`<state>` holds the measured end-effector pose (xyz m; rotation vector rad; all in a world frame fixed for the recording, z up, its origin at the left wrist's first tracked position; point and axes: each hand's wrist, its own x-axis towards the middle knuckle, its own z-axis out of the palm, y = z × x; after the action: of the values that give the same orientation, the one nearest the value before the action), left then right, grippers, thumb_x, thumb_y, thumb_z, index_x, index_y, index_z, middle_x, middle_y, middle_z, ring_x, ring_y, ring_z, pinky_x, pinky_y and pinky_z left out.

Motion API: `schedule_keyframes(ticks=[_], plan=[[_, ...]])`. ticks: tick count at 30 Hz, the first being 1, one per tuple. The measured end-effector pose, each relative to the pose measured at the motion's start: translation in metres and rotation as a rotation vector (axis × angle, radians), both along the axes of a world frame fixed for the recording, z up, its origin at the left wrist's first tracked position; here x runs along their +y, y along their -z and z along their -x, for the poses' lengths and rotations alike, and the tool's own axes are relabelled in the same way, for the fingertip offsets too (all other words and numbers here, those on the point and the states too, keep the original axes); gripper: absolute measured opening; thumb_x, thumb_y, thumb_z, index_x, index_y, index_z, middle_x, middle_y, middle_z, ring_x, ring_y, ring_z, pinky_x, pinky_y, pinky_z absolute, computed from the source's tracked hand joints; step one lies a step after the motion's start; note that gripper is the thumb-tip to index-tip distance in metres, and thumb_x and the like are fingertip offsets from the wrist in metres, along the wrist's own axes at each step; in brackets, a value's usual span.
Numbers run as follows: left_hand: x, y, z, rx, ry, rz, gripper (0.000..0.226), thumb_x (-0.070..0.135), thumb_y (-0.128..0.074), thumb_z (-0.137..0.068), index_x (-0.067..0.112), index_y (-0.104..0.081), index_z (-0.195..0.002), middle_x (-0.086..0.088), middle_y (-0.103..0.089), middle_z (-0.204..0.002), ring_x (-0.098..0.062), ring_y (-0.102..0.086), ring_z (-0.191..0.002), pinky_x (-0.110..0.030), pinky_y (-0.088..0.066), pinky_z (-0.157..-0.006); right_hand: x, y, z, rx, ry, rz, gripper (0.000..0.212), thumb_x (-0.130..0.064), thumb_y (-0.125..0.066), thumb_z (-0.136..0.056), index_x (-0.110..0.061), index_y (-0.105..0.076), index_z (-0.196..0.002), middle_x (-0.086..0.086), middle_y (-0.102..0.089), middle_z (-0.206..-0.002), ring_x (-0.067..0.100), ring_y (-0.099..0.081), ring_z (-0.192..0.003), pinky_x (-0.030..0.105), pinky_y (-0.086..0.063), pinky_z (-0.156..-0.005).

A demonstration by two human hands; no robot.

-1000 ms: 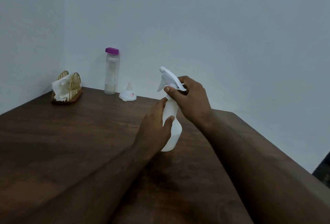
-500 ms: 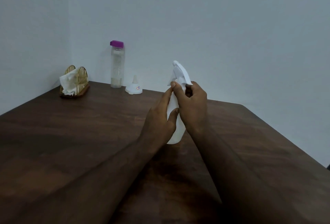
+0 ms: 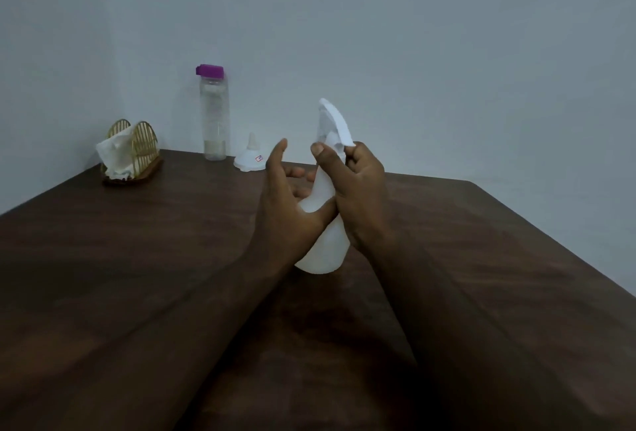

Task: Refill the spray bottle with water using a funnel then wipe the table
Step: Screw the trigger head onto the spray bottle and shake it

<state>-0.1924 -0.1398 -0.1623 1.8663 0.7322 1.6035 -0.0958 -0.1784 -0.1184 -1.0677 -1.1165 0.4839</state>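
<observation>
White plastic, the spray bottle [image 3: 321,245] stands tilted on the dark wooden table [image 3: 481,258], its trigger head uppermost. The right hand [image 3: 358,190] has its grip clamped around the bottle's neck just under the head; the left hand [image 3: 289,203] lies against the bottle's body with fingers spread apart. Beyond the bottle, by the wall, sit an upturned white funnel [image 3: 250,157], a purple-capped clear water bottle [image 3: 214,114] and a gold wire napkin holder [image 3: 132,152].
</observation>
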Motion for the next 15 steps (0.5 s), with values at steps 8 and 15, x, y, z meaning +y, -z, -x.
schedule_keyframes(ticks=[8,15], plan=[[0.003,-0.001,-0.001,0.051,0.08,0.008,0.119,0.043,-0.081,-0.067,0.026,-0.001,-0.153,0.004,-0.052,-0.128,0.01,-0.057,-0.105,-0.009,-0.046,-0.087,-0.007,-0.002,-0.017,0.128,-0.327,0.076,0.014,-0.035,-0.073,-0.086,-0.021,-0.074,-0.084,0.009,-0.074,-0.083,0.022,-0.072,-0.076,0.034,-0.057,-0.068],[0.011,-0.004,-0.002,0.08,0.075,-0.002,0.105,0.056,-0.073,-0.068,0.03,-0.015,-0.151,0.033,-0.062,-0.098,0.009,-0.062,-0.095,-0.012,-0.051,-0.078,-0.005,-0.001,-0.009,0.017,-0.313,0.011,0.016,-0.029,-0.064,-0.094,-0.019,-0.071,-0.085,0.01,-0.07,-0.077,0.023,-0.068,-0.07,0.035,-0.057,-0.068]])
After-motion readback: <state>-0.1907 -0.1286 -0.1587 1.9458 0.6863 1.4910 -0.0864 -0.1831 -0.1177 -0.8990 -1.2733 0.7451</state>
